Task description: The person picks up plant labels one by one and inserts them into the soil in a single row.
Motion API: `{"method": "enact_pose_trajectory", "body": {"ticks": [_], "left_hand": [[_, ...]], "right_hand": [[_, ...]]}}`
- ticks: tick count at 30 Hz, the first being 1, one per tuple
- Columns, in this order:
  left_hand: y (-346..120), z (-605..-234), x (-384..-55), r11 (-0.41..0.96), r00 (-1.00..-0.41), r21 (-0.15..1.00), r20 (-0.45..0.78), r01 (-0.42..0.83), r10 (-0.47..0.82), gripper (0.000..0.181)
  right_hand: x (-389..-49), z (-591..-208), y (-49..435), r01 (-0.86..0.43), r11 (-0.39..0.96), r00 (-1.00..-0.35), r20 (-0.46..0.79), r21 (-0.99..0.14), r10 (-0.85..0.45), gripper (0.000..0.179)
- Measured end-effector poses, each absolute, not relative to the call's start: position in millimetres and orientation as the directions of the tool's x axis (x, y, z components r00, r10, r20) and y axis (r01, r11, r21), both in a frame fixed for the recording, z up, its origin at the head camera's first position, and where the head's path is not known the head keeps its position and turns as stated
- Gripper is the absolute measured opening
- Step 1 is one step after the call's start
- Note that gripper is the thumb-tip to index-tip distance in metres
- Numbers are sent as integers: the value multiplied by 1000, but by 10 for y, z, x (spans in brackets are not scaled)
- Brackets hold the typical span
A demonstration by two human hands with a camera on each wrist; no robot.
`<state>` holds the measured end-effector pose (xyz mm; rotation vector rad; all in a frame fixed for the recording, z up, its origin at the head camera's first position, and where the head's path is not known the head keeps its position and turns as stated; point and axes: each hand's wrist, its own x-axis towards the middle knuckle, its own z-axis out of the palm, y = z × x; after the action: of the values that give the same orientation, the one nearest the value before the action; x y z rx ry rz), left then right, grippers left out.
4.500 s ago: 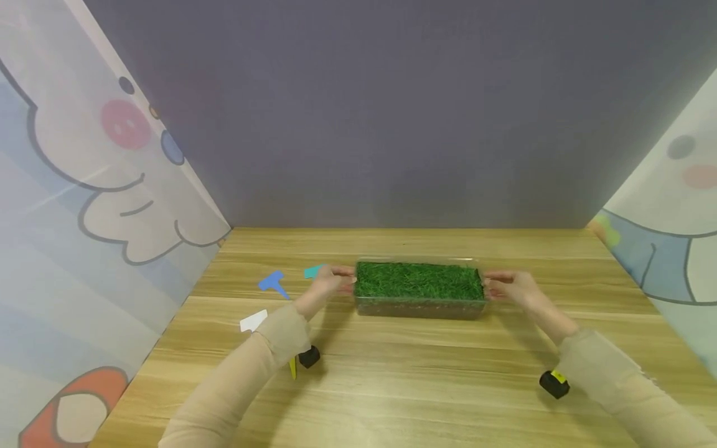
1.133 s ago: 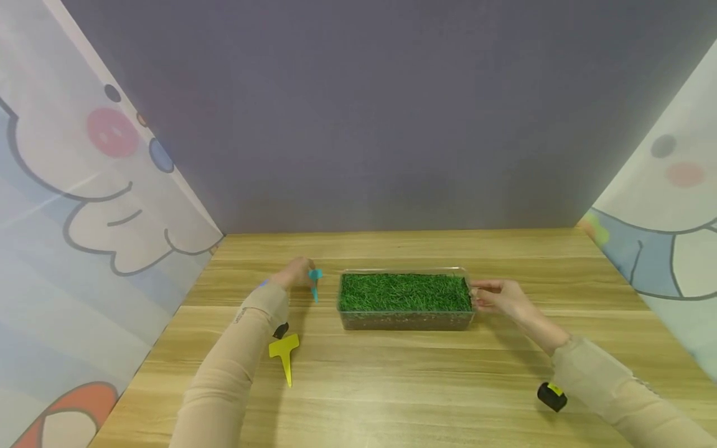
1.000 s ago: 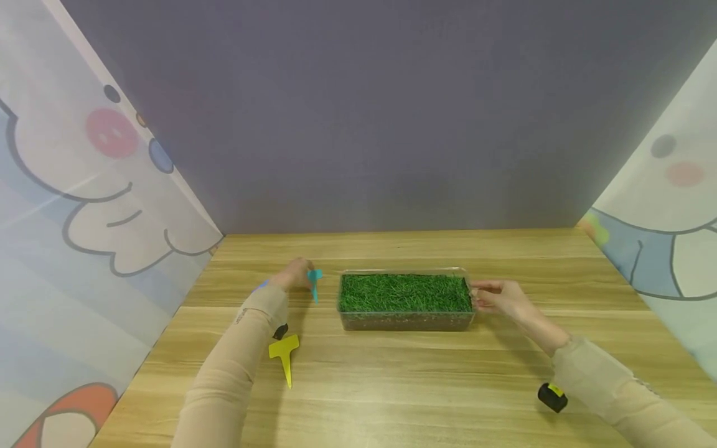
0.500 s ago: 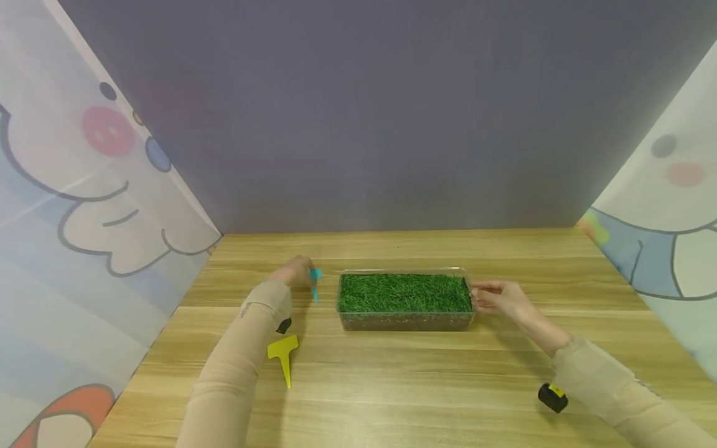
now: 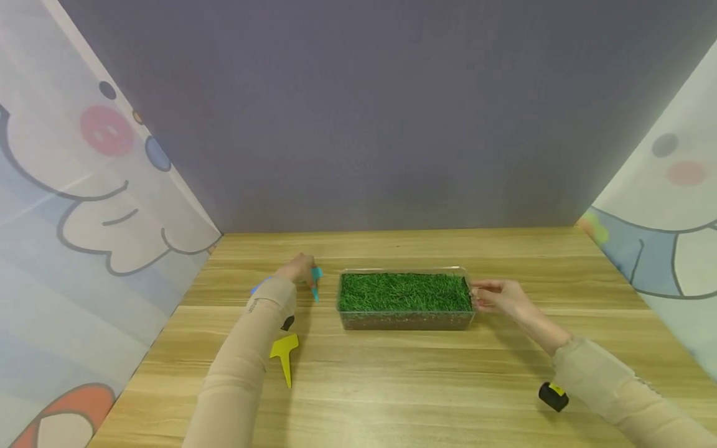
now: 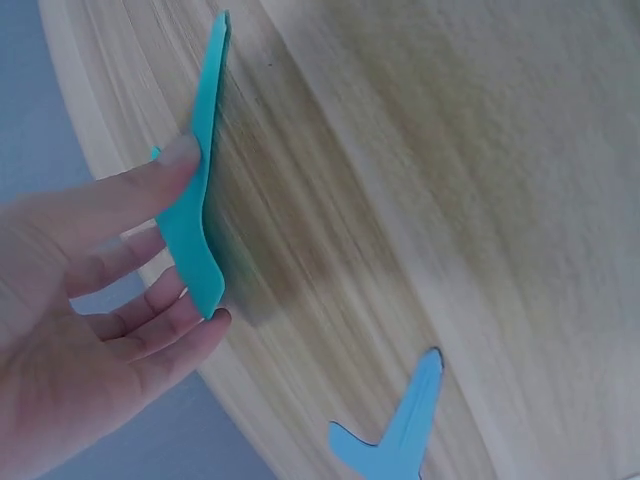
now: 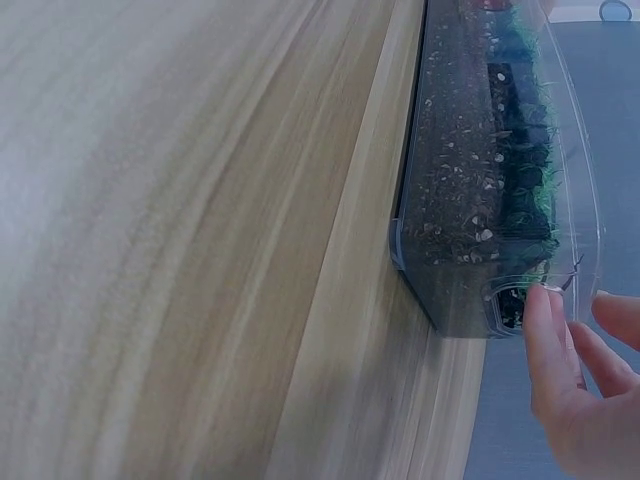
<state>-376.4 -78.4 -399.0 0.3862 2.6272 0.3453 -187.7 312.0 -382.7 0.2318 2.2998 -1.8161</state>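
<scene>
My left hand pinches a teal T-shaped plant label, thumb laid on its near face and the other fingers along its far edge. In the head view the label's pointed stem hangs downward, close over the table. A clear planter box filled with soil stands at mid-table, topped with green grass. Against its right end wall my right hand rests its fingertips, fingers fairly straight. Near the left hand lies a blue plant label, partly covered by the sleeve in the head view.
A yellow T-shaped plant label lies on the wooden table beside the left forearm. A grey wall rises behind the table, with cartoon-printed panels at both sides.
Several seconds ago the left hand was at the box's left end; it has gone left and taken hold of the teal label. The right hand stays at the box's right end.
</scene>
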Motion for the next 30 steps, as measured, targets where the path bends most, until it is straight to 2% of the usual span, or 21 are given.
{"method": "enact_pose_trajectory", "body": {"ticks": [8,17,30], "left_hand": [[-751,-3985,-3784,950,-873,220,-388,222,294,51],[-893,-4031,-3796,897,-874,377,-325,230,361,36],[-982,-3868,-3755,832,-848,427,-228,354,478,26]], "right_hand": [[-1880,-3821,3114,262,228,-964,-263,-938,25,46],[-1881,-3840,3114,256,227,-966,-260,-940,15,46],[-1874,-3822,3096,268,226,-962,-271,-936,18,45]]}}
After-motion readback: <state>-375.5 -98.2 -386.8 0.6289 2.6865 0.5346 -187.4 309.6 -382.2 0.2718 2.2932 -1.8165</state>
